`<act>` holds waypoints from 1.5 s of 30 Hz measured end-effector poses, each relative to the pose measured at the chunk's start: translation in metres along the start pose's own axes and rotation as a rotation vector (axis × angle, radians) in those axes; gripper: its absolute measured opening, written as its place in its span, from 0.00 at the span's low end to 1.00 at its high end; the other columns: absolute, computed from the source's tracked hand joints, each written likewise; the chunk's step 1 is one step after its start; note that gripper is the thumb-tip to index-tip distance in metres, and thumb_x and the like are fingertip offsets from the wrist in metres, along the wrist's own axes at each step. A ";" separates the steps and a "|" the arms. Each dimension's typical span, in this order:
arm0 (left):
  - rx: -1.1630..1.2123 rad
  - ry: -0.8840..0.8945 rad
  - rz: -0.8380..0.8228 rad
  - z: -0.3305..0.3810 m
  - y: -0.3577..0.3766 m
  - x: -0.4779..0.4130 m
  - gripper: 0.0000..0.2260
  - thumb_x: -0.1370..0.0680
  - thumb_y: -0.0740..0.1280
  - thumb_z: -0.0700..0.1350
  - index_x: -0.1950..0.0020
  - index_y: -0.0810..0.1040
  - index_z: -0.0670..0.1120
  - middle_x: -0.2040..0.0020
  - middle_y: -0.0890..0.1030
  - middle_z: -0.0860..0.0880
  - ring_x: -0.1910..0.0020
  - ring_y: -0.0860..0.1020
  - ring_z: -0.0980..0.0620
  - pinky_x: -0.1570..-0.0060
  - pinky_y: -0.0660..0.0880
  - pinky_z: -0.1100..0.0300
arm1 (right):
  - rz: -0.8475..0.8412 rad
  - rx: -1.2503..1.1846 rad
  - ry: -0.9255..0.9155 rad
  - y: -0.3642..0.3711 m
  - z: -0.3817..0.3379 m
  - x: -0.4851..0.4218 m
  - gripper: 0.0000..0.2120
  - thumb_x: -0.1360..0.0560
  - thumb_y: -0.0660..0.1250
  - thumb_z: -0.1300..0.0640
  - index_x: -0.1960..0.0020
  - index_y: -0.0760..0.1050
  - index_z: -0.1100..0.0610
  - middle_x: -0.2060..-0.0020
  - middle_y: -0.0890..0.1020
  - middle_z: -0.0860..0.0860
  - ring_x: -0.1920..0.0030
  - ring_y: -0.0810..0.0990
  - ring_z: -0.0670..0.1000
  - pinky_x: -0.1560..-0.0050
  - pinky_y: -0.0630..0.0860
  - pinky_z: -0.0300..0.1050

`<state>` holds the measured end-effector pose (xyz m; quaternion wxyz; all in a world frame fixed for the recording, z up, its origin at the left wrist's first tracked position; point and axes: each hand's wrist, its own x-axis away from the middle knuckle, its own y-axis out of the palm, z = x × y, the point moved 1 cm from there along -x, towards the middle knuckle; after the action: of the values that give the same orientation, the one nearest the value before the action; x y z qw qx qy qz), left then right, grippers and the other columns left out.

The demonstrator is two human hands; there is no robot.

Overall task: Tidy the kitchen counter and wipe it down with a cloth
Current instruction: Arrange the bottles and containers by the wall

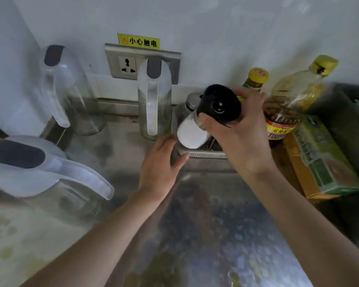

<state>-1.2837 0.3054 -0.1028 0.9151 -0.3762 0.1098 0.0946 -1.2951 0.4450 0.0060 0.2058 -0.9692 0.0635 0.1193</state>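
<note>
My right hand [239,137] grips a clear jar [192,134] of white powder by its black lid, tilted and held just above a small metal rack [205,154] at the back of the steel counter [205,224]. My left hand [161,162] holds the left end of that rack, thumb along its front edge. Another jar with a grey lid [192,100] stands behind the held one, partly hidden.
Three clear pitchers [154,104] [71,90] [44,172] stand at the left and middle back. A wall socket [128,65] sits behind them. Two oil bottles [288,104] [255,79] and a green carton [323,156] crowd the right side.
</note>
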 end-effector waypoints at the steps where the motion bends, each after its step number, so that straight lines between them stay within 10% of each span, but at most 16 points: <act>1: 0.003 0.015 0.025 -0.002 0.001 -0.001 0.16 0.24 0.66 0.50 0.39 0.76 0.46 0.39 0.76 0.52 0.44 0.72 0.56 0.47 0.67 0.66 | -0.022 0.039 -0.008 0.005 0.002 -0.003 0.27 0.34 0.76 0.53 0.41 0.66 0.50 0.50 0.76 0.41 0.48 0.78 0.43 0.47 0.78 0.42; 18: 0.116 -0.042 0.112 -0.008 0.010 -0.009 0.13 0.26 0.69 0.47 0.44 0.78 0.44 0.47 0.78 0.50 0.50 0.79 0.51 0.54 0.77 0.52 | -0.148 0.335 -0.007 0.023 0.037 -0.042 0.30 0.33 0.75 0.49 0.37 0.66 0.56 0.44 0.78 0.51 0.42 0.76 0.52 0.42 0.74 0.50; 35: 0.065 0.024 0.069 -0.007 0.007 0.007 0.21 0.23 0.64 0.53 0.34 0.72 0.44 0.37 0.74 0.52 0.45 0.77 0.54 0.48 0.76 0.58 | -0.160 0.937 -0.551 0.020 0.066 -0.032 0.33 0.37 0.78 0.53 0.35 0.72 0.60 0.36 0.74 0.61 0.36 0.72 0.63 0.35 0.64 0.64; 41: 0.013 0.163 -0.006 0.009 -0.035 0.050 0.17 0.23 0.61 0.52 0.38 0.73 0.46 0.39 0.75 0.52 0.43 0.76 0.54 0.45 0.75 0.56 | -0.121 0.874 -0.522 0.023 0.051 -0.016 0.38 0.35 0.76 0.54 0.30 0.65 0.61 0.32 0.69 0.61 0.30 0.63 0.63 0.31 0.56 0.63; 45: -0.034 0.195 -0.110 0.006 -0.086 0.118 0.12 0.23 0.61 0.54 0.49 0.80 0.49 0.51 0.80 0.55 0.54 0.79 0.56 0.52 0.74 0.64 | -0.150 0.576 -0.524 0.037 0.021 0.024 0.20 0.30 0.70 0.62 0.39 0.72 0.62 0.38 0.73 0.60 0.36 0.69 0.60 0.35 0.68 0.59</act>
<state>-1.1477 0.2605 -0.0730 0.8974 -0.4045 0.1758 0.0092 -1.2828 0.4183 -0.0334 0.4868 -0.8103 -0.0311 0.3247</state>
